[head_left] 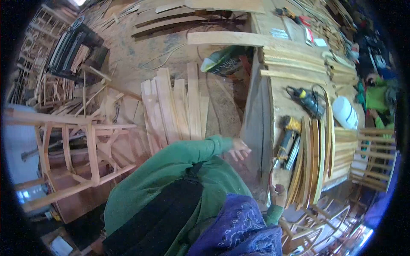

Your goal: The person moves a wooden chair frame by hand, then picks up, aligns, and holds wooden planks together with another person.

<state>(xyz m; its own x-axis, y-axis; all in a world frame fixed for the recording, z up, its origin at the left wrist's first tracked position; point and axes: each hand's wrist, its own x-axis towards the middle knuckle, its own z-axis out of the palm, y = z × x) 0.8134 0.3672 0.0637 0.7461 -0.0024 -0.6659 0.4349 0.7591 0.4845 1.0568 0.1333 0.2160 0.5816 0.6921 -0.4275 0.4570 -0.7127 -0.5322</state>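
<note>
My left hand (239, 150), at the end of a green sleeve, is in the air beside the workbench (277, 96), fingers apart and holding nothing. Lower down, my right hand (278, 195) is at the bench's near edge with its fingers bent in; whatever it may hold is too small to make out. Close to it on the bench lie long narrow wood strips (305, 164) and a yellow-and-black power tool (290, 130). Another dark power tool (309, 102) with a cord rests farther up, near a white container (345, 112).
Pale boards (175, 106) lean or lie to the left. A wooden chair frame (92, 153) stands at far left, below a black machine (74, 51). A long board (226, 39) juts past the bench. Another person in green (376, 98) is across the bench.
</note>
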